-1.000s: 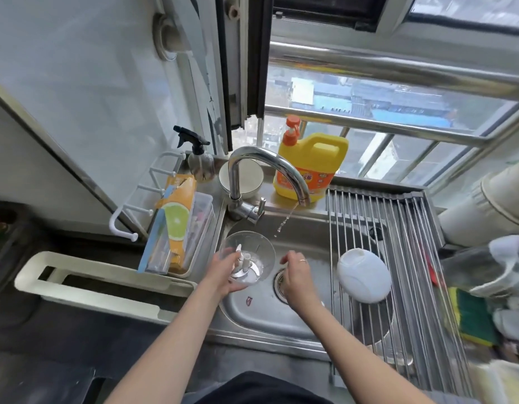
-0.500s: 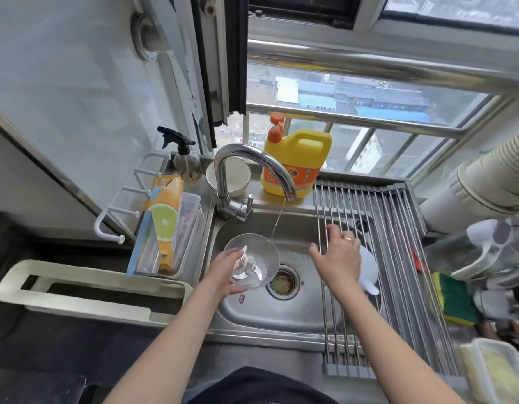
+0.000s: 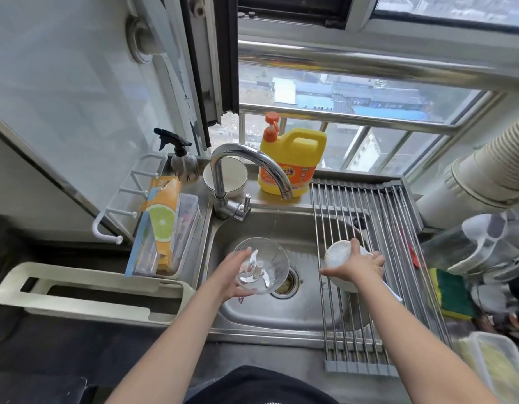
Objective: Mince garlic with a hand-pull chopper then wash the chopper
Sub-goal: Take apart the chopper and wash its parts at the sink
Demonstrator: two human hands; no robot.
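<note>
- The left hand (image 3: 233,277) is cupping the clear round plastic chopper bowl (image 3: 261,265) from its 8 o'clock side, fingers wrapped around the outer wall and thumb over the rim, holding it tilted above the stainless steel sink (image 3: 281,310).
- The white plastic blade spindle (image 3: 257,271) is sitting inside the bowl; its curved blades are likely sharp, so fingers are better kept on the outside wall.
- The bowl is looking thin, light and rigid, and probably slick when wet; a wrapped hold at the rim seems the safest purchase.
- The right hand (image 3: 359,265) is closing around the white domed plastic chopper lid (image 3: 338,258), which is resting on the metal roll-up drying rack (image 3: 366,325) at 3 o'clock from the bowl.
- The lid's smooth dome is offering little to pinch, hence the broad palm-over clasp; whether it is lifted clear of the bars I cannot tell.
- The curved chrome tap (image 3: 246,167) is standing at 12 o'clock from the bowl; no stream is clearly showing.
- The yellow detergent jug with orange pump (image 3: 291,158) is standing behind the tap at 1 o'clock.
</note>
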